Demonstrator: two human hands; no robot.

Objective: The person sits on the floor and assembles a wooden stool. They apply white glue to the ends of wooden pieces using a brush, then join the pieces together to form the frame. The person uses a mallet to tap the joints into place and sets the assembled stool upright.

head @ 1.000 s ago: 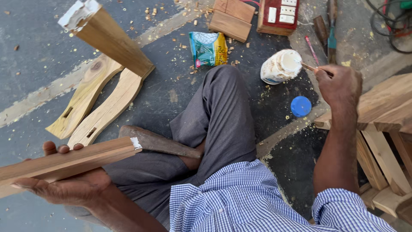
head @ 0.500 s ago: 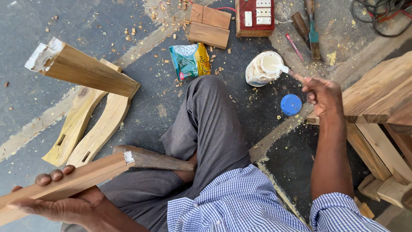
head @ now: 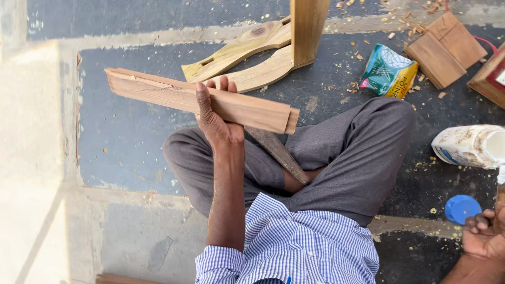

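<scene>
I see my left hand (head: 215,118) closed around a flat wooden board (head: 158,92), thumb along the near face and fingertips (head: 223,84) showing over its far edge. The board is lifted off the floor (head: 121,158), running from upper left to lower right above my crossed legs in grey trousers (head: 357,158), its right end stepped like a cut joint.

My right hand (head: 484,236) sits low at the frame's right edge, fingers curled inward; I cannot tell whether it grips anything, since part of it is cut off. Just beside it lies a blue cap (head: 462,208), and a little further off a white plastic bottle (head: 468,146) lies on its side.

A darker wooden strip (head: 276,152) rests across my lap under the board. Beyond my knees two curved wooden pieces (head: 252,55) lie side by side on the floor, with an upright post (head: 307,29) standing against them. A green and yellow packet (head: 388,71) and flat wooden blocks (head: 444,50) lie further right, among scattered wood chips.
</scene>
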